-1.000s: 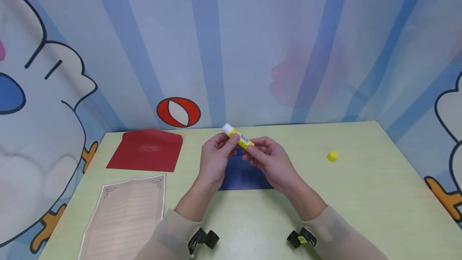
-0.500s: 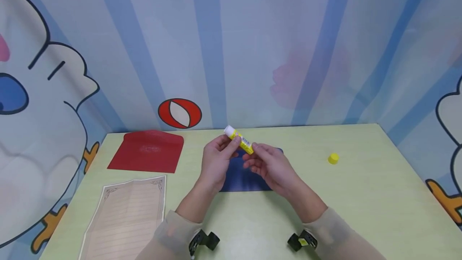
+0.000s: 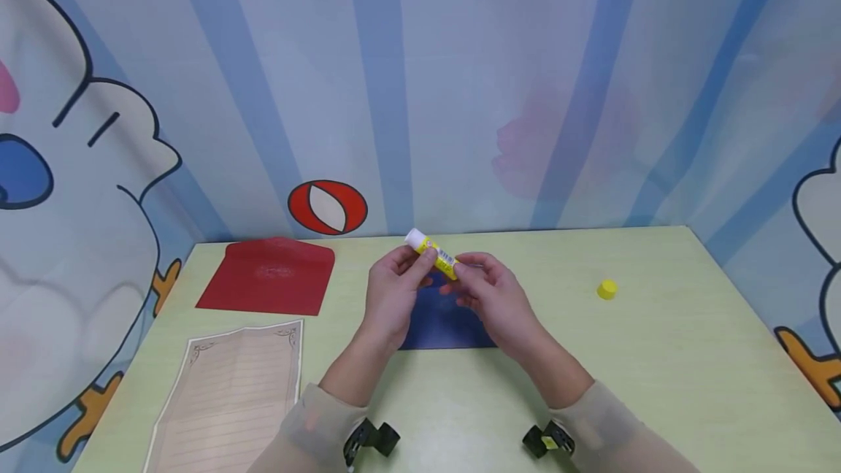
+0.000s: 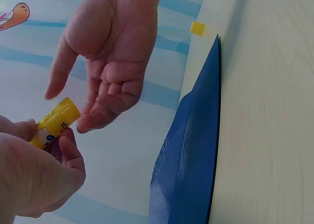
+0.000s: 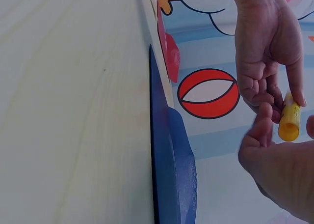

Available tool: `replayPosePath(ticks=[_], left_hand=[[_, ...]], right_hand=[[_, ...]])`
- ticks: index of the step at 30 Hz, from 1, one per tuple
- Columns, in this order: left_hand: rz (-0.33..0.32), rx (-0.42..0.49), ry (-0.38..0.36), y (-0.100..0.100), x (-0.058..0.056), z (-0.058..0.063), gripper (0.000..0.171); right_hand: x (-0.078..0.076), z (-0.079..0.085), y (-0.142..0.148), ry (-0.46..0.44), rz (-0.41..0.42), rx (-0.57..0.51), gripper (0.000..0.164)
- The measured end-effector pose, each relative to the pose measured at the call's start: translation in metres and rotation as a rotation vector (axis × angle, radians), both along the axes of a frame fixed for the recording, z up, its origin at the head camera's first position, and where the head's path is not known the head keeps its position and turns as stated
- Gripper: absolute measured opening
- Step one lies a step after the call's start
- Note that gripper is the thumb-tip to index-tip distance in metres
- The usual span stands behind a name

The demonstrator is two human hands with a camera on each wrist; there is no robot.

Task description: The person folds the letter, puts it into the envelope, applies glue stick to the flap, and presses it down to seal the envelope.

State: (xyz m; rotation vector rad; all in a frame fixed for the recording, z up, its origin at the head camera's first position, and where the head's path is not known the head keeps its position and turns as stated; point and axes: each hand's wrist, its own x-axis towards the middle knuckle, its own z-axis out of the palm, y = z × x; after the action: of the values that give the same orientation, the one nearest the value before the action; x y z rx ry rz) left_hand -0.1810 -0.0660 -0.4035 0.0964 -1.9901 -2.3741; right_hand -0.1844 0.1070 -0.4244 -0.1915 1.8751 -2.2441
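My left hand (image 3: 394,290) holds a yellow glue stick (image 3: 445,260) between thumb and fingers, tilted with its white end up and to the left. Around the lower end is my right hand (image 3: 493,298); in the left wrist view its thumb and fingers stand apart about the yellow barrel (image 4: 61,117), with a gap at the thumb. The right wrist view shows the barrel's round bottom end (image 5: 288,131) uncovered between them. Below both hands a blue envelope (image 3: 447,320) lies on the table, partly hidden by them. Its flap (image 4: 167,170) is raised and has whitish smears.
A red envelope (image 3: 266,276) with a pale smear lies at the back left of the table (image 3: 657,371). Nearer stands out a lined sheet of letter paper (image 3: 230,393). A yellow cap (image 3: 607,289) sits at the right. A printed cloth wall (image 3: 453,93) rises behind.
The left hand keeps its hold on the glue stick. The right hand's fingers and thumb shift slightly about its lower end. The envelopes, paper and cap stay put.
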Motion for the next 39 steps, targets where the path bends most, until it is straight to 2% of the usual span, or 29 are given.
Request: replayPosePath(ticks=[3,6,12,17,21,25,28,34,39], left_hand=[[-0.002,0.000,0.003,-0.0001,-0.0007,-0.0005,0.038],[-0.011,0.008,0.008,0.0003,-0.0011,-0.0010,0.038],[-0.003,-0.001,0.002,0.0008,-0.0009,-0.0010,0.038],[0.002,-0.002,-0.007,0.0005,-0.0007,-0.0005,0.038],[-0.001,-0.006,-0.006,0.0003,-0.0006,0.0000,0.038],[-0.013,-0.006,0.002,0.0009,-0.0002,0.0006,0.038],[-0.019,-0.006,0.005,0.0013,0.0000,0.0004,0.038],[-0.009,-0.011,-0.008,0.0007,0.0003,0.0003,0.038],[0.001,-0.006,-0.012,-0.0001,-0.0004,-0.0011,0.038]], right_hand=[[-0.0002,0.0012,0.0011,-0.102,0.060,-0.061,0.051],[-0.0002,0.0013,0.0026,-0.132,0.081,-0.101,0.050],[-0.0003,-0.0004,0.0032,-0.014,0.040,-0.060,0.026],[-0.0006,-0.0019,0.0007,0.063,-0.016,-0.010,0.027],[-0.0007,-0.0010,0.0010,-0.008,0.007,-0.009,0.036],[-0.0008,-0.0006,0.0025,-0.114,0.064,-0.065,0.055],[-0.0006,-0.0008,0.0034,-0.131,0.071,-0.095,0.054],[-0.0002,-0.0005,0.0032,-0.045,0.027,-0.060,0.030],[0.0015,-0.0012,0.0003,0.088,-0.039,0.013,0.026]])
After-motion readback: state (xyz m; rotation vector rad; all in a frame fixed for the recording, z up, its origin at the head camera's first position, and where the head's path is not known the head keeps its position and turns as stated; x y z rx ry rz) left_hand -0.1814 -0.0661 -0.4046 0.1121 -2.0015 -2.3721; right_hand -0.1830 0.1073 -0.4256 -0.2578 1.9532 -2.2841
